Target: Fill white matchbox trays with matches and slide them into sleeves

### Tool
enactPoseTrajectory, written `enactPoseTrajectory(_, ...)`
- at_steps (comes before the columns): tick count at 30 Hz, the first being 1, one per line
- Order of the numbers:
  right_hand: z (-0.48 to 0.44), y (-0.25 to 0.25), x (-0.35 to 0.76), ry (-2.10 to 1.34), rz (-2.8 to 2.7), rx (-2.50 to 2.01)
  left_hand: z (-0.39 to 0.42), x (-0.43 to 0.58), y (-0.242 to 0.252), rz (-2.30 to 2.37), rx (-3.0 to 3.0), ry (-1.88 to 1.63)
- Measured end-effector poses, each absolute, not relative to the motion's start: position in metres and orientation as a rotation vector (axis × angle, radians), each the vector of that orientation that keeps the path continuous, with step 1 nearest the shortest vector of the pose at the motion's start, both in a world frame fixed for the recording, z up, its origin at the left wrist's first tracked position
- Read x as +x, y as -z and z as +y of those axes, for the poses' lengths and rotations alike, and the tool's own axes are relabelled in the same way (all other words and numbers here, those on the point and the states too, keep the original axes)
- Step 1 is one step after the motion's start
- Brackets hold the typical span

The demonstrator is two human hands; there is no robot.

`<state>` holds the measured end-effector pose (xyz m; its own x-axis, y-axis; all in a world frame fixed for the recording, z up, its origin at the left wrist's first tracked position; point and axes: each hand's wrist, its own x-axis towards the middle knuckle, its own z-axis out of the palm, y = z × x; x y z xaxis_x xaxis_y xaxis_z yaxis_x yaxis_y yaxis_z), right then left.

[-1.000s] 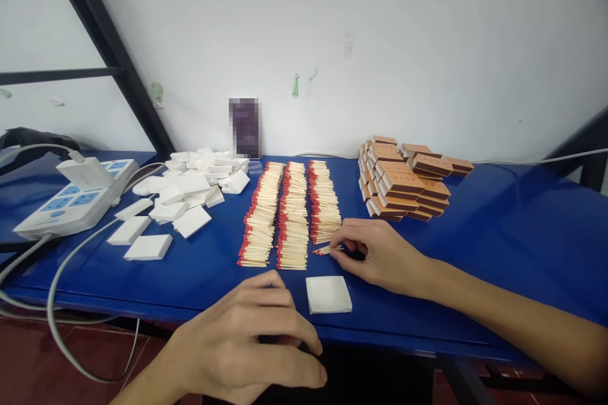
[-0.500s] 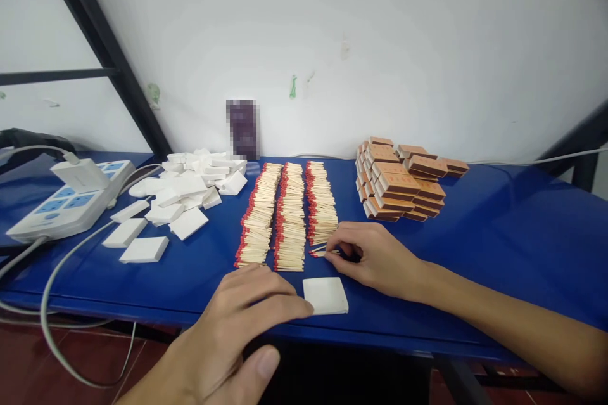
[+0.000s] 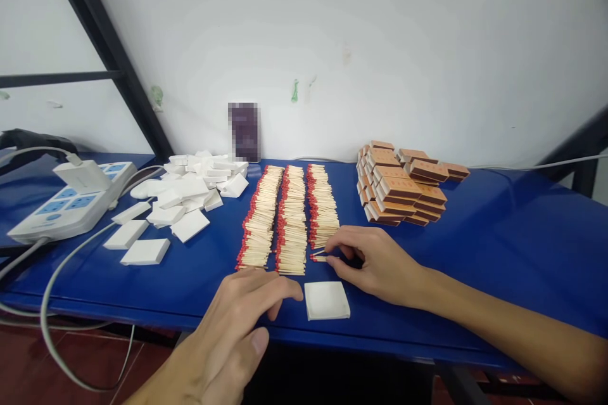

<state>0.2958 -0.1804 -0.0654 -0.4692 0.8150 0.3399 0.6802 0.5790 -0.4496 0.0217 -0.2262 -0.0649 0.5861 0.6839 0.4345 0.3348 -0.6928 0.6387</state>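
Note:
My right hand (image 3: 375, 264) rests on the blue table (image 3: 498, 246), its fingertips pinched on a few red-tipped matches (image 3: 319, 257) at the near end of the right-hand match row (image 3: 322, 205). My left hand (image 3: 237, 329) lies at the table's front edge with fingers stretched toward a single white inner tray (image 3: 327, 300), just short of its left side and holding nothing. Two more rows of matches (image 3: 273, 218) lie to the left.
A heap of white trays (image 3: 190, 192) sits at the back left, with a few loose ones nearer. A stack of brown matchbox sleeves (image 3: 406, 186) stands at the back right. A white power strip (image 3: 61, 202) with cables lies at far left. A wall is behind.
My left hand has moved up from below the table edge and opened, its fingers now reaching beside the white tray. My right hand has stayed pinching matches.

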Motion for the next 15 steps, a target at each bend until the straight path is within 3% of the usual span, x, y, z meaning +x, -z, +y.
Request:
enactPoseTrajectory(12,-0.181,0.065,0.297,-0.316,-2.299,-1.187,-0.225,0.025,0.067,0.778,2.424,-1.104)
enactPoseTrajectory(15,-0.181,0.065,0.297,-0.298,-2.304,-1.174,-0.220,0.033,0.065,0.772,2.492,-0.986)
